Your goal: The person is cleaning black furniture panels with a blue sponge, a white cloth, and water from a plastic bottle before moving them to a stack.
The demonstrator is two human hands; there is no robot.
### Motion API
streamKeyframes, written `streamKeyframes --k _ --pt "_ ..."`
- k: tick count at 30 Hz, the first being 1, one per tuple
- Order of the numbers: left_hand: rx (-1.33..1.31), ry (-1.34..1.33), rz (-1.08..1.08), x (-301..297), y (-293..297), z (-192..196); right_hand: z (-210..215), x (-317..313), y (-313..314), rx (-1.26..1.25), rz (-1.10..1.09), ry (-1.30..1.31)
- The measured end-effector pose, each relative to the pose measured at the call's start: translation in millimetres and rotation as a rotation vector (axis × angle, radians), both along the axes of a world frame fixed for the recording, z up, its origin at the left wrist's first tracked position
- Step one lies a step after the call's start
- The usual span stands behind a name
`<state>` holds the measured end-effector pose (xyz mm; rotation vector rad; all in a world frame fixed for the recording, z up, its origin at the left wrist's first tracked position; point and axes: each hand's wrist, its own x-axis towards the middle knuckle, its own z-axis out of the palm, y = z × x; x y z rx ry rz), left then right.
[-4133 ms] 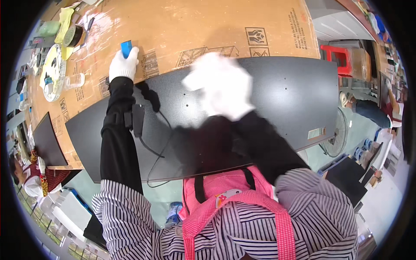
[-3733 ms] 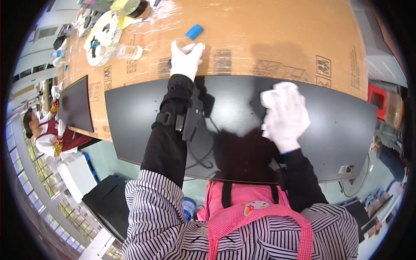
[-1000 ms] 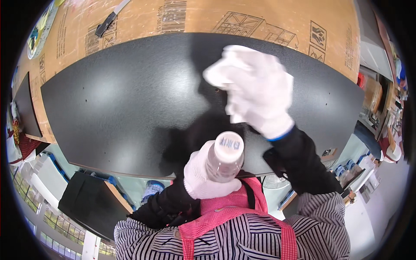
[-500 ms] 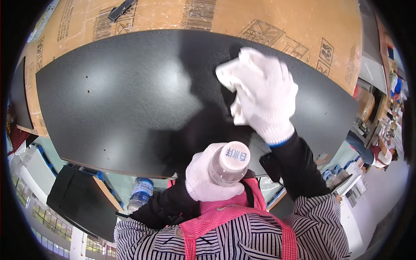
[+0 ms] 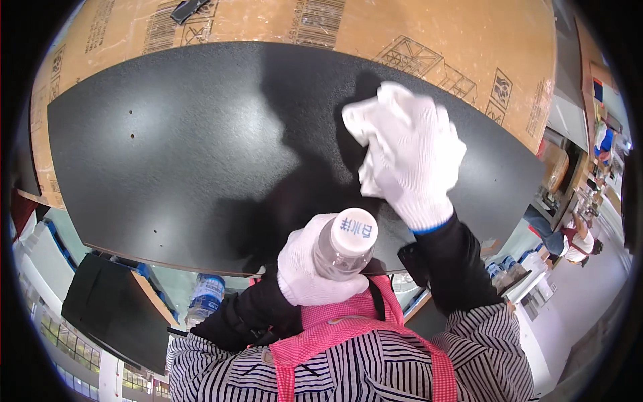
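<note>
A large black panel [image 5: 201, 154] with a few small holes lies flat before me. My left hand [image 5: 305, 268], in a white knitted glove, is wrapped round a clear bottle [image 5: 335, 258] with a white cap, held upright close to my body over the panel's near edge. My right hand [image 5: 425, 157], gloved the same way, presses a crumpled white cloth [image 5: 372, 144] down on the right part of the panel. The cloth bunches out to the left of the palm. Its part under the hand is hidden.
Cardboard [image 5: 254, 20] with printed markings lies under and beyond the panel, and a small black object [image 5: 187, 10] rests on it. A large water bottle [image 5: 205, 295] stands below at left, beside another black panel [image 5: 117, 311]. A person [image 5: 576, 241] is at far right.
My right hand and the cloth have shifted slightly toward me and to the right. The bottle in my left hand has moved a little left and its cap has turned. The whole view has shifted slightly.
</note>
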<state>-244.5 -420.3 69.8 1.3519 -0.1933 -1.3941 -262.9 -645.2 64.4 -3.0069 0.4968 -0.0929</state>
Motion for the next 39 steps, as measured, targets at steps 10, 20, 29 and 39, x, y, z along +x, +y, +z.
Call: streamKeyframes --k 10,20,29,39 --pt "-0.038 -0.018 0.024 3.0 -8.6 0.1 2.8 1.8 -3.8 -0.003 0.032 0.022" --pt "0.088 0.234 0.023 5.4 -15.7 8.2 -9.4 -42.9 -24.9 0.227 0.033 -0.089" --pt "0.038 0.704 0.275 -6.1 -40.3 -1.5 -46.6 -40.4 -56.5 -0.003 -0.174 -0.347" --pt "0.179 0.293 0.031 -14.9 -30.3 8.2 -16.0 -19.9 -42.8 0.254 -0.197 -0.295"
